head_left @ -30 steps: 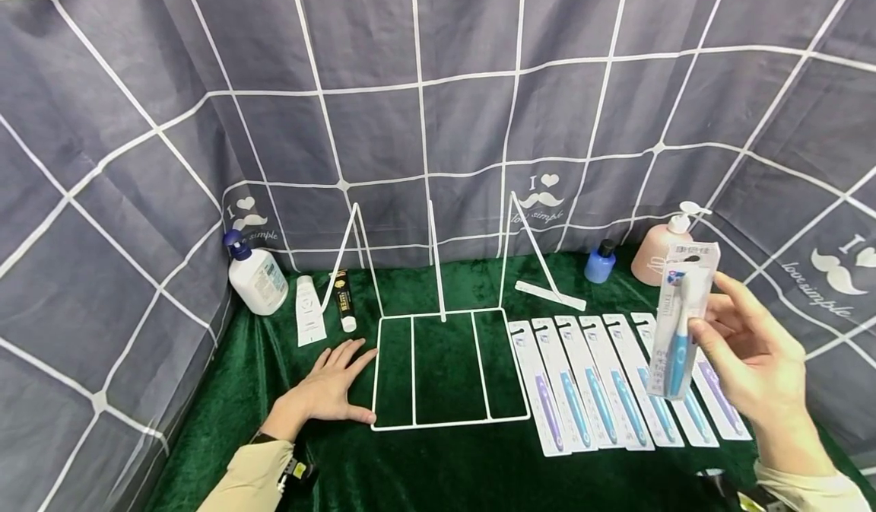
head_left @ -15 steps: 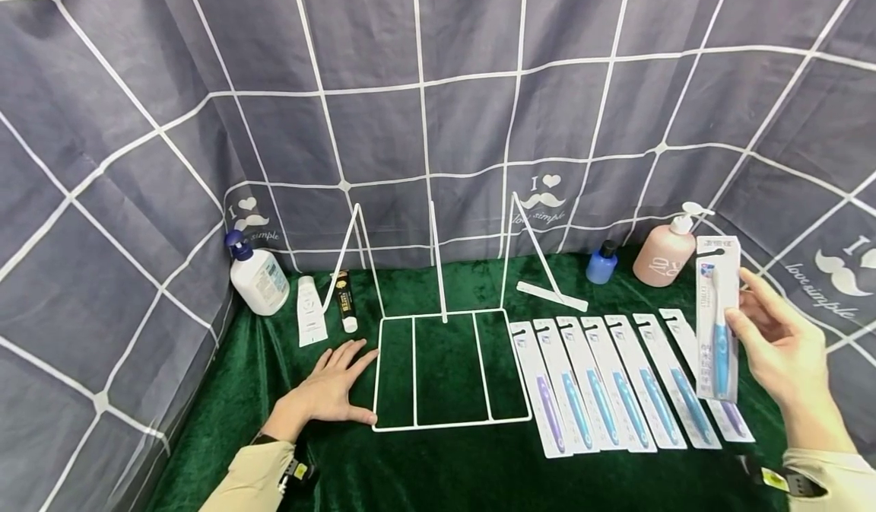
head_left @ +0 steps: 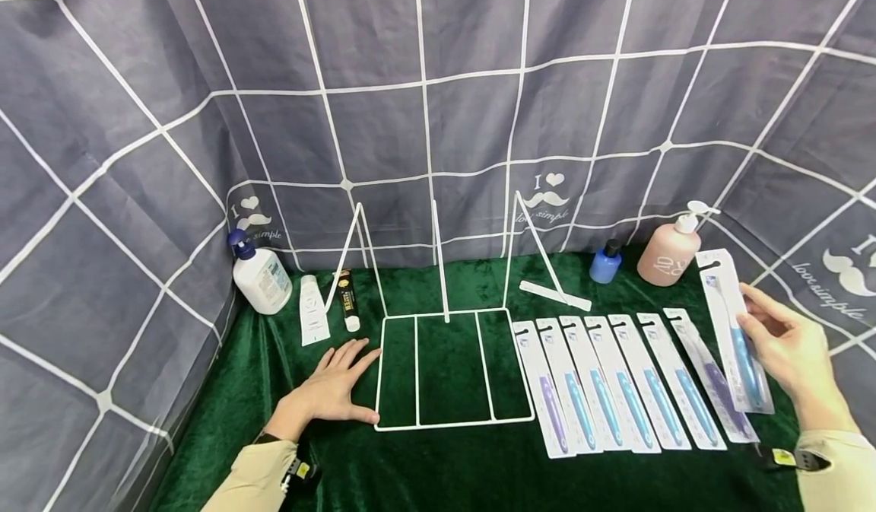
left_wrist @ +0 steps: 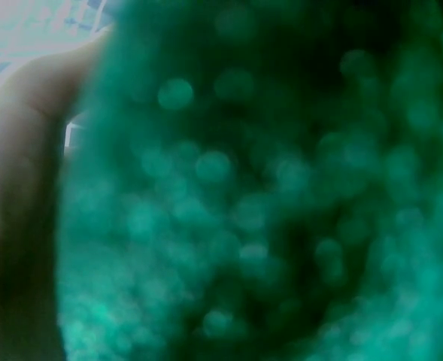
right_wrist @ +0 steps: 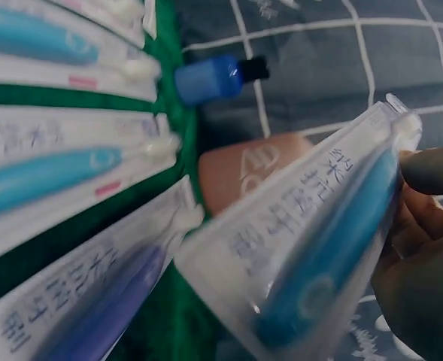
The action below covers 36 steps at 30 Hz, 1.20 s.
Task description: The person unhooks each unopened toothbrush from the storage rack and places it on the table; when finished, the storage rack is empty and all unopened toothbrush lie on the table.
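Observation:
My right hand [head_left: 790, 345] pinches a packaged toothbrush [head_left: 735, 333] with a blue handle by the right edge of its pack. The pack tilts and overlaps the purple toothbrush [head_left: 715, 375] at the right end of a row of packaged toothbrushes in the head view. Up close in the right wrist view, the held toothbrush [right_wrist: 334, 241] slants beside that purple one [right_wrist: 108, 301]. Fingers spread, my left hand [head_left: 328, 386] rests on the green cloth, thumb at the front left corner of a white wire rack [head_left: 453, 424]. The left wrist view is mostly blurred green cloth.
A white pump bottle [head_left: 262, 280], a white tube [head_left: 312, 310] and a black tube [head_left: 347, 299] are at the left. Behind the row are a white strip [head_left: 556, 296], a blue bottle [head_left: 605, 265] and a pink pump bottle [head_left: 664, 255]. A grey curtain [head_left: 472, 124] hangs behind.
My right hand has carried the blue toothbrush rightward past the row, to its right end, and the pack now leans more and sits lower. The left hand stays in place.

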Available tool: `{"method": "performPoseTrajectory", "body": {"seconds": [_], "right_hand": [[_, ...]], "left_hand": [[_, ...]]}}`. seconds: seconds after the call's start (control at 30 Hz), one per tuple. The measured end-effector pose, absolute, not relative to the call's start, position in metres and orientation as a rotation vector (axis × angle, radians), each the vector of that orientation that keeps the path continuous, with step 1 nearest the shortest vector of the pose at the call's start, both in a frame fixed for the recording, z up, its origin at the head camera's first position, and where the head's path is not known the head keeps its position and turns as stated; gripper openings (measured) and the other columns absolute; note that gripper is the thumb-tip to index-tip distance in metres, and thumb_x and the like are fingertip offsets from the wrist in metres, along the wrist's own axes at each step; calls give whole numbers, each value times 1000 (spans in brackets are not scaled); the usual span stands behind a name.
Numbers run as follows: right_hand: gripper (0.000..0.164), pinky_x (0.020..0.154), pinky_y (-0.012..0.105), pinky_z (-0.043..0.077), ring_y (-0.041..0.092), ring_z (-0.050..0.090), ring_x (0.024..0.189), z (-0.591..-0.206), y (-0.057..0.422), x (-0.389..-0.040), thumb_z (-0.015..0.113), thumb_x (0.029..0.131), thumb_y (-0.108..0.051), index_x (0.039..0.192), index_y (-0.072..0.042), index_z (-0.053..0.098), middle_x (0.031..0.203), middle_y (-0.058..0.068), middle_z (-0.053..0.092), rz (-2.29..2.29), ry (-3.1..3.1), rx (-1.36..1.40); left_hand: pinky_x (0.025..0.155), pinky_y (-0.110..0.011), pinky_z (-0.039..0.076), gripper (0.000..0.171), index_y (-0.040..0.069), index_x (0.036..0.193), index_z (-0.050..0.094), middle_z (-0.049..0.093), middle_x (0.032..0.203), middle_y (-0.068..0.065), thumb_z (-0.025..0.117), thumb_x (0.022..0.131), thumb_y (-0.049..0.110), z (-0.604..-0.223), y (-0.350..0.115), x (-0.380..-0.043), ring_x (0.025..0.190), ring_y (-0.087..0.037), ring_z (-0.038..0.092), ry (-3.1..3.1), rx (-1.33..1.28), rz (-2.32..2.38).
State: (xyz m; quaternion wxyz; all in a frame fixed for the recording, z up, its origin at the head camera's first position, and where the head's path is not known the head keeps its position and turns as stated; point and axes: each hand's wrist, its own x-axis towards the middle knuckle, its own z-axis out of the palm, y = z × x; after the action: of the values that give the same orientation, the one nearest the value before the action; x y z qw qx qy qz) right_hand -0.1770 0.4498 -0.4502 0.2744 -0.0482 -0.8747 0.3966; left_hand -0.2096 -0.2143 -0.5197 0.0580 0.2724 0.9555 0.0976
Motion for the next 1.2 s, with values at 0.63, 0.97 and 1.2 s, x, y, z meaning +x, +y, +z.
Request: {"method": "performPoseTrajectory", "body": {"seconds": [0.63,0.97,1.2], "right_hand": [[41,63,32,27,-21,35,60,-497,501,-189,56,88,-32,124,-12,56,68,-48,37,747,-2737,-340],[41,63,41,31,39,53,84,-513,512,-198,53,89,-31,124,-8,54,76,-7,64,688,-2845,-369],[39,61,41,31,41,53,82,-520,515,-202,53,90,-27,122,-5,55,87,17,66,674,-2873,-347]], "left_hand": [[103,-61,17,109,27,145,25,21,150,-9,57,56,81,-517,-214,-209,137,-32,17,2893,829,293],[103,-60,17,109,27,145,24,20,150,-9,57,57,81,-516,-214,-208,137,-32,18,2887,833,299],[102,-60,18,109,27,145,25,21,149,-9,56,56,82,-518,-214,-208,137,-32,18,2897,838,300]]}}
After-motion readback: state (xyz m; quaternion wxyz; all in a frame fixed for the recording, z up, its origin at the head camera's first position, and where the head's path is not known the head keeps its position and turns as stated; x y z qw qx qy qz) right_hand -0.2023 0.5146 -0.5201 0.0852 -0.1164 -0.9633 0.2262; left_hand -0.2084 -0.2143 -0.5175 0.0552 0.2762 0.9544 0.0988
